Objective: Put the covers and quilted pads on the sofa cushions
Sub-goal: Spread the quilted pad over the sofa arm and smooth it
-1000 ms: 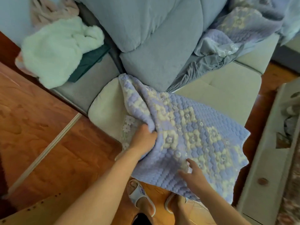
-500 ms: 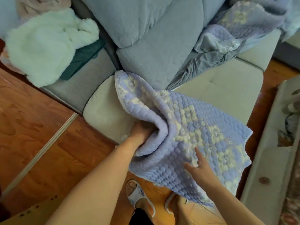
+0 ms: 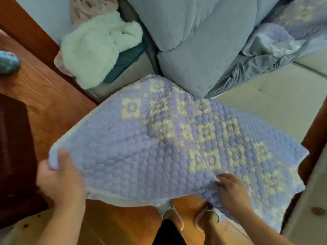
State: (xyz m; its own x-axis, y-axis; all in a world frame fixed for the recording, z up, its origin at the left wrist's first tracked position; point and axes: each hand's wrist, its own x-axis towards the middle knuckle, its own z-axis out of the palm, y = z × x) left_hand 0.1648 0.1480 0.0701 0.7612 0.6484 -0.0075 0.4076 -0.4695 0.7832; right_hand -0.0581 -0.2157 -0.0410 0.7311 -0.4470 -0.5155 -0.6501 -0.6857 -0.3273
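Observation:
A lilac quilted pad (image 3: 159, 147) with cream flower squares is spread out and lifted above the near sofa seat, hiding the cushion under it. My left hand (image 3: 60, 177) grips its left corner, thumb on top. My right hand (image 3: 230, 188) pinches the pad's near edge with curled fingers. A bare cream seat cushion (image 3: 261, 106) lies to the right. Blue-grey back cushions (image 3: 194, 50) lean behind. A crumpled grey cover and a second quilted pad (image 3: 276, 43) lie at the upper right.
A fluffy white blanket (image 3: 95, 50) over a dark green item (image 3: 127, 57) sits on the sofa's left end. Wooden floor (image 3: 44, 96) lies to the left, a dark rug (image 3: 14, 156) at the far left. A pale wooden cabinet (image 3: 309, 209) stands close on the right. My slippered feet (image 3: 191, 218) are below.
My left hand pulled the bunched pad out to the left and toward me, so it is spread flat. My right hand moved from lying on the pad to pinching its near edge.

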